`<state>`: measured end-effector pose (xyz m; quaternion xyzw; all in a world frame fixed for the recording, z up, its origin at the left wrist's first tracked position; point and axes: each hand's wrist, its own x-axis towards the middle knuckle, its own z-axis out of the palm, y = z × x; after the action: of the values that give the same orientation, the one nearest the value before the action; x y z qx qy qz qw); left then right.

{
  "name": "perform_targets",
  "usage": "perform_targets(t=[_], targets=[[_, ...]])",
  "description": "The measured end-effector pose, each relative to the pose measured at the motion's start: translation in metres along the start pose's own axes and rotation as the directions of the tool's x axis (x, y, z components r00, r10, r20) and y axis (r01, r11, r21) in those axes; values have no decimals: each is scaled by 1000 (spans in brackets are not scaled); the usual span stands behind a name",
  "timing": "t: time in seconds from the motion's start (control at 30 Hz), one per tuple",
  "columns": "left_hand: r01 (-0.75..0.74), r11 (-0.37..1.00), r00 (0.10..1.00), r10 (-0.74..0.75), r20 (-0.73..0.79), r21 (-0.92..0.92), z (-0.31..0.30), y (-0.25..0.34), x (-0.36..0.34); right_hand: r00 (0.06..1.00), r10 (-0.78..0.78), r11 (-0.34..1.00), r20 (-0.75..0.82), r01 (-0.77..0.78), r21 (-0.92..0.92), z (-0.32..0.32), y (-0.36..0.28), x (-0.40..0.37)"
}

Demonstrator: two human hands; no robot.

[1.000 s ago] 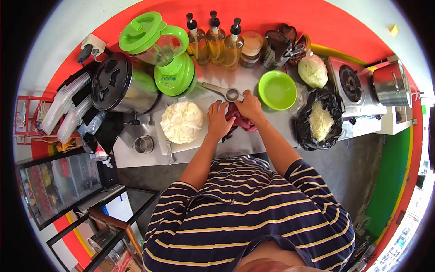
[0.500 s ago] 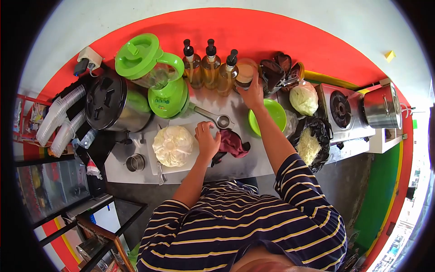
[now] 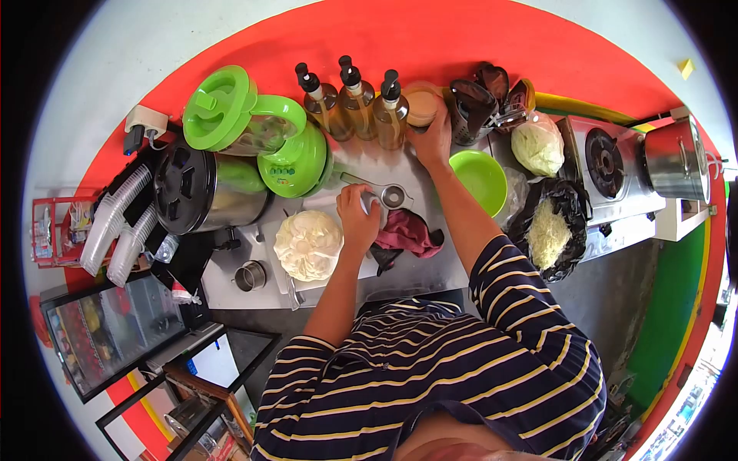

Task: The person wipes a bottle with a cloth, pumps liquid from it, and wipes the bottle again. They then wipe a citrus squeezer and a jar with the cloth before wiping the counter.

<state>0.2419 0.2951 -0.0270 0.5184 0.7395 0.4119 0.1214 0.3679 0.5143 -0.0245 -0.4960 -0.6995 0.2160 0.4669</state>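
Note:
My right hand (image 3: 432,143) reaches to the back of the counter, its fingers around the side of a round container with a tan lid (image 3: 421,106). Beside it stand several brown pump bottles (image 3: 391,123). My left hand (image 3: 358,215) hovers near the middle of the counter, fingers curled around a small whitish thing that I cannot make out. A pale cabbage (image 3: 307,246) lies just left of that hand on a white cutting board (image 3: 367,270), with a knife (image 3: 292,294) at the board's edge. A maroon cloth (image 3: 411,232) and a long-handled metal tool (image 3: 393,197) are close on its right.
Right of my right arm are a green bowl (image 3: 478,183), another cabbage (image 3: 537,146), a black bag of shredded cabbage (image 3: 549,238) and a stove (image 3: 606,154) with a pot (image 3: 676,163). On the left stand a green blender (image 3: 294,161), a large lidded pot (image 3: 181,184) and a metal cup (image 3: 250,276).
The camera view has shifted, moving the counter slightly right in the picture. My right hand stays at the lidded container; my left hand has curled in more beside the cabbage.

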Motion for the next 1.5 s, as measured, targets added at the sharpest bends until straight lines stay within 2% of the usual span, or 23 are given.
perform_targets(t=[0.1,0.17,0.27,0.4,0.47,0.6,0.67,0.7,0.77,0.83,0.9,0.93,1.0,1.07,1.13,1.2,1.23,1.33,1.4,1.5], targets=[[1,1000,1000,-1,30,-1,-1,-4,2,1000,-8,1000,-4,8,-15,-4,-4,-3],[30,999,999,-31,42,28,1,-6,3,994,105,987,26,-101,-127,-8,-11,-8],[19,1000,999,-20,42,13,6,-12,8,993,120,978,20,-115,-175,-17,-18,-17],[-37,999,999,38,33,-22,11,-9,17,993,116,977,5,-113,-179,-30,-26,-28],[-33,999,995,35,98,-21,15,-3,25,990,132,976,51,-121,-179,-38,-28,-32],[-80,995,989,86,121,-56,34,11,54,992,87,985,89,-73,-153,-43,-23,-25],[44,986,963,0,268,-158,44,21,67,1000,-2,1000,18,2,5,-39,-20,-19],[45,986,965,-1,261,-159,53,22,70,1000,-9,1000,22,9,7,-39,-15,-16],[219,929,926,-102,364,-297,70,22,75,980,151,952,130,-179,247,-39,-3,-10],[217,940,915,-102,390,-263,79,28,76,973,132,954,189,-177,244,-50,-7,-5],[236,842,948,-89,307,-484,93,33,76,964,113,955,241,-172,241,-54,-2,-1],[233,842,947,-84,310,-486,99,31,77,951,82,957,300,-159,242,-53,5,1],[331,690,938,-170,301,-644,106,30,79,934,55,960,353,-146,238,-59,9,3],[323,680,942,-166,290,-658,106,29,74,901,120,977,417,-181,111,-70,-1,1],[306,673,949,-159,272,-673,100,33,70,894,105,981,435,-165,103,-77,-4,-3],[388,670,921,-250,300,-633,92,39,62,900,84,988,427,-131,83,-81,-10,-10],[388,669,921,-250,300,-634,86,42,59,900,84,988,428,-131,82,-85,-14,-12],[389,694,918,-237,318,-605,70,36,42,851,93,992,516,-121,22,-96,-27,-23],[323,787,929,-159,333,-525,62,26,32,789,163,985,592,-164,-51,-99,-37,-30],[248,856,948,-116,297,-455,52,16,21,780,128,991,613,-125,-48,-101,-49,-41]])
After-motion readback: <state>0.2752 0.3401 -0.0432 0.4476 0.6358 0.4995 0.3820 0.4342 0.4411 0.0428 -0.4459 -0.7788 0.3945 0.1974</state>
